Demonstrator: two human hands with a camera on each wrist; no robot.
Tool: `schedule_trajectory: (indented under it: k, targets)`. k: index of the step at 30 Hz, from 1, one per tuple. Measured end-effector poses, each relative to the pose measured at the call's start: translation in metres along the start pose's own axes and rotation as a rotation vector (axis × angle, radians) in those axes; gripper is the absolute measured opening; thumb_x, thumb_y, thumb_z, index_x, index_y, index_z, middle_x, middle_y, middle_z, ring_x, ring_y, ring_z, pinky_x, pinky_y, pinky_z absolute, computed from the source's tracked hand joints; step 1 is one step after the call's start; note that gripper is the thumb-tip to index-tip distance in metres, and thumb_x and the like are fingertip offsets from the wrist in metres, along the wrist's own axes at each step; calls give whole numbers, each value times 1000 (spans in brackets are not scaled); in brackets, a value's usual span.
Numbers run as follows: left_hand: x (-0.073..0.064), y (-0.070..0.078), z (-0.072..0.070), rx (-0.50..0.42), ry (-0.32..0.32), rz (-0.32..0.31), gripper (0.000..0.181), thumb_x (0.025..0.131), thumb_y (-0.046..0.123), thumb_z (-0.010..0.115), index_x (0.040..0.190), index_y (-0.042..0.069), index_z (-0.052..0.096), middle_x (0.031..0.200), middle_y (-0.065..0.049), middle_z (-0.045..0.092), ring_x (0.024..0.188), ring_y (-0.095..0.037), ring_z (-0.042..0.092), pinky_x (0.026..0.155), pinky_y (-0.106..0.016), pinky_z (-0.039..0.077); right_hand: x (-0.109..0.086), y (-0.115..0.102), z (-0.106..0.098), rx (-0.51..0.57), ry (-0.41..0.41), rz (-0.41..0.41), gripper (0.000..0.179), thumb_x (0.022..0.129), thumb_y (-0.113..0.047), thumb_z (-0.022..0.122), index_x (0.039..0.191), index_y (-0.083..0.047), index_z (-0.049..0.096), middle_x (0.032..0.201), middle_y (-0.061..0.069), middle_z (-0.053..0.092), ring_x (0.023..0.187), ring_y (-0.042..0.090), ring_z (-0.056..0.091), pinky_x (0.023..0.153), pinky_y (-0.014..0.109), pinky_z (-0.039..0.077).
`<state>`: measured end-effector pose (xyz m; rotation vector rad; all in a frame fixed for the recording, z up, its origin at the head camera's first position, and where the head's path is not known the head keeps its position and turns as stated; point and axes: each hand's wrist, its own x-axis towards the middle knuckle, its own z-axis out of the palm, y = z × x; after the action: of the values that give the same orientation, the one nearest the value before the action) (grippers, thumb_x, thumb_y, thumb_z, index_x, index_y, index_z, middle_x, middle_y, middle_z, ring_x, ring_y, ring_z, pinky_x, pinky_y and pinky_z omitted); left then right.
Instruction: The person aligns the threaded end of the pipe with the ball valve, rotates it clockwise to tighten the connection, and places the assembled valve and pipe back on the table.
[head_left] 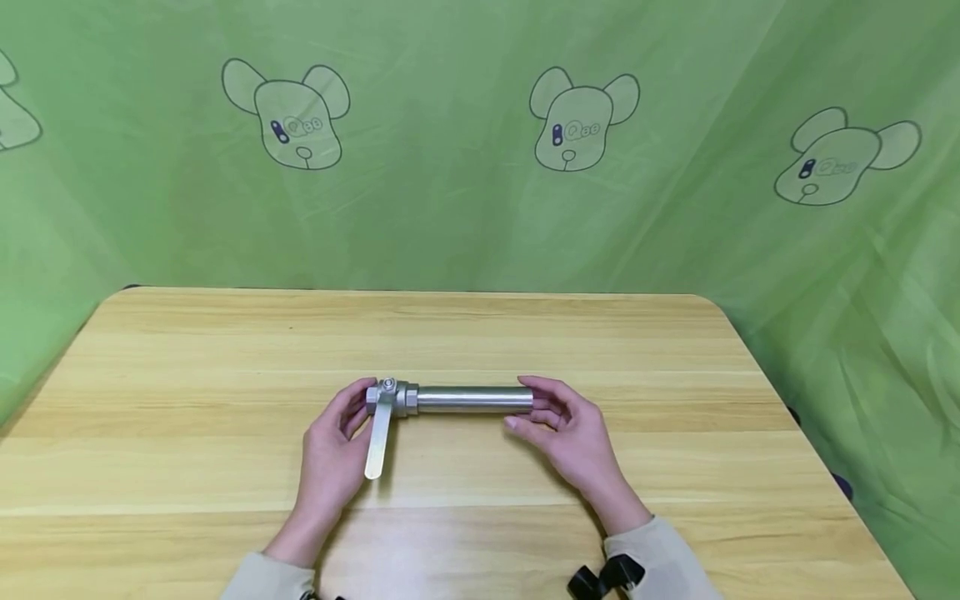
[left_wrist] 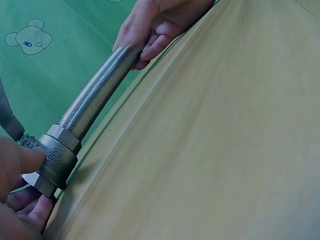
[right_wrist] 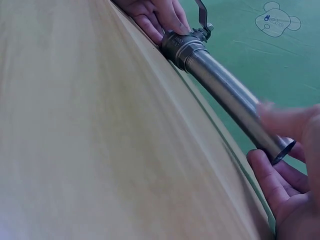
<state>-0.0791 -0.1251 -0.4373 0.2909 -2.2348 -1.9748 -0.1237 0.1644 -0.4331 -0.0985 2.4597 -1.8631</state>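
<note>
A steel ball valve [head_left: 406,399] with a flat lever handle [head_left: 377,450] is joined to a straight metal pipe [head_left: 475,400], held roughly level across my front. My left hand [head_left: 332,454] grips the valve's hex end, its thumb pressing the body near raised lettering with "1000" in the left wrist view. The lever points toward me. Around the pipe's free right end curls my right hand [head_left: 581,437], fingers behind and below it, thumb on the near side. In the right wrist view that thumb is blurred over the pipe [right_wrist: 230,90], whose open end shows. Threads show where pipe meets valve.
A wood-grain table [head_left: 225,350] with rounded far corners lies under both hands. Behind it hangs a green curtain [head_left: 450,225] with printed bear heads. A black device [head_left: 606,577] is strapped at the right sleeve [head_left: 663,562].
</note>
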Motion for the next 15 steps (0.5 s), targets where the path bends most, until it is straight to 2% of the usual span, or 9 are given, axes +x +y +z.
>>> schedule_trajectory:
  k: [3,7,15]
  targets:
    - [1,-1,0,8,0,-2,53,99,-4,71,150,6,60,152,-24,62,141,-37,63,114,-25,53,-1,-2,0,4,-1,16,56,84,3,89,136,-7,71,117,20,73,95,12,76,85,18,65]
    - [3,-2,0,15,-4,-10,53,99,-3,71,150,7,61,153,-22,62,142,-36,62,113,-23,53,-1,-2,1,-14,31,39,48,86,-2,89,131,-8,75,112,19,76,93,10,76,81,17,65]
    - [3,-1,-1,10,-3,-10,53,99,-3,71,150,6,60,153,-22,61,141,-36,63,113,-22,53,1,-1,2,-42,51,36,49,87,-6,89,134,-8,73,117,17,77,97,9,76,85,17,65]
